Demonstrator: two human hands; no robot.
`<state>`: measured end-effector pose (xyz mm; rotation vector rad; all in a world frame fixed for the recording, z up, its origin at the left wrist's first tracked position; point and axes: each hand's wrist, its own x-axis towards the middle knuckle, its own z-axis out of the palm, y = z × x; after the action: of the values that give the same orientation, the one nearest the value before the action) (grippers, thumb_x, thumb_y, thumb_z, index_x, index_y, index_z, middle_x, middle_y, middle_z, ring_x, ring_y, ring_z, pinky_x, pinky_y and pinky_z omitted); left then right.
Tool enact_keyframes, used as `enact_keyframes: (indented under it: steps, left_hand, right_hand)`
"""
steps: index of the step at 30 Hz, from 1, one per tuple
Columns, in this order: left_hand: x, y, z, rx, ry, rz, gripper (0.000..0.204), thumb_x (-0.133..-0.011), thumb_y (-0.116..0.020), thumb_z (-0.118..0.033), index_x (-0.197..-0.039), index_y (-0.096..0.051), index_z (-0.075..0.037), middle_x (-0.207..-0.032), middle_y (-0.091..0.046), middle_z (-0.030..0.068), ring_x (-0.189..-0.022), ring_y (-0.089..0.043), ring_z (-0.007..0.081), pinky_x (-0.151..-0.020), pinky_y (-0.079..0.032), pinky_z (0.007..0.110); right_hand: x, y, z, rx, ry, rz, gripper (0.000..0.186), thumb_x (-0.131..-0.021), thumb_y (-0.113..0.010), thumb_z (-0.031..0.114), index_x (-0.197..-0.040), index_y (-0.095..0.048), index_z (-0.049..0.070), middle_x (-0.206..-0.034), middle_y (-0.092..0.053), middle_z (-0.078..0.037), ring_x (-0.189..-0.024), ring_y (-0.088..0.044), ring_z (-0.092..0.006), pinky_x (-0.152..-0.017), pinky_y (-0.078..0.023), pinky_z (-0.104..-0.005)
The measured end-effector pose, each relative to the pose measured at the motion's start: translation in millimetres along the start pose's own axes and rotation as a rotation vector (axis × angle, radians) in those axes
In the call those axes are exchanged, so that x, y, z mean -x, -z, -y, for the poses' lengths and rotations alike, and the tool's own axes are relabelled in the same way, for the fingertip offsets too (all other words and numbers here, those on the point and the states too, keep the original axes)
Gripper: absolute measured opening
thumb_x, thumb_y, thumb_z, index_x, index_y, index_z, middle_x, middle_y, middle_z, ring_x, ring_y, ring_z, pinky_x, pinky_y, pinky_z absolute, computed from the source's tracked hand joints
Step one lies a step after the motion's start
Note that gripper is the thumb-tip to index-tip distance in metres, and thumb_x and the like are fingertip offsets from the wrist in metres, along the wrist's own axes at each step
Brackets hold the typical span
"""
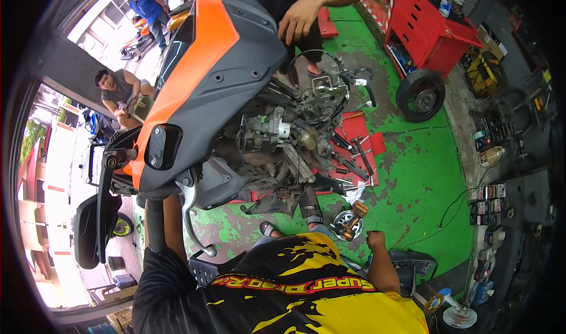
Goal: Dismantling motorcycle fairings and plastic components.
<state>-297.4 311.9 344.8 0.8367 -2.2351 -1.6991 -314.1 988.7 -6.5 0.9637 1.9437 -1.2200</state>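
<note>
A scooter with an orange and dark grey body panel (197,74) stands in front of me, its engine (265,133) and wiring exposed. My left forearm (173,216) reaches up behind the black handlebar grip (156,225) and the silver brake lever (190,201); the panel hides my left hand. Low at the right, away from the scooter, my right hand (375,238) is closed in a fist around a thin tool with a blue part, its kind unclear. Beyond the scooter, another person's hand (299,20) rests by the panel's edge.
Wrenches and sockets lie on a red mat (365,139). A power tool lies on a round metal part (345,225). A loose wheel (420,95) leans near a red tool cabinet (427,27). A cable (451,216) crosses the green floor. A person (124,95) sits left.
</note>
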Motion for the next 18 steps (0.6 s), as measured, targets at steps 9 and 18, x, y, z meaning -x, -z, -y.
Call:
enact_keyframes:
  steps: [9,18]
  left_hand:
    - [-10,11,-23,-0.049,0.027,-0.079,0.055,-0.089,-0.066,-0.035,-0.128,-0.057,0.002,-0.114,-0.065,0.0096,-0.098,-0.063,0.0174,-0.090,-0.049,0.030]
    - [-11,52,-25,-0.035,0.047,-0.193,0.054,-0.090,-0.066,-0.035,-0.128,-0.057,0.002,-0.114,-0.065,0.0092,-0.098,-0.063,0.0167,-0.090,-0.049,0.030]
  right_hand:
    - [6,2,-21,-0.089,-0.077,0.019,0.017,-0.092,-0.066,0.013,-0.081,-0.060,0.002,-0.058,-0.053,-0.007,-0.041,-0.044,-0.0171,-0.037,-0.028,-0.0339]
    - [5,-2,-1,0.019,-0.038,0.064,0.021,-0.092,-0.066,0.013,-0.075,-0.055,0.006,-0.055,-0.049,-0.005,-0.038,-0.041,-0.0164,-0.036,-0.028,-0.0335]
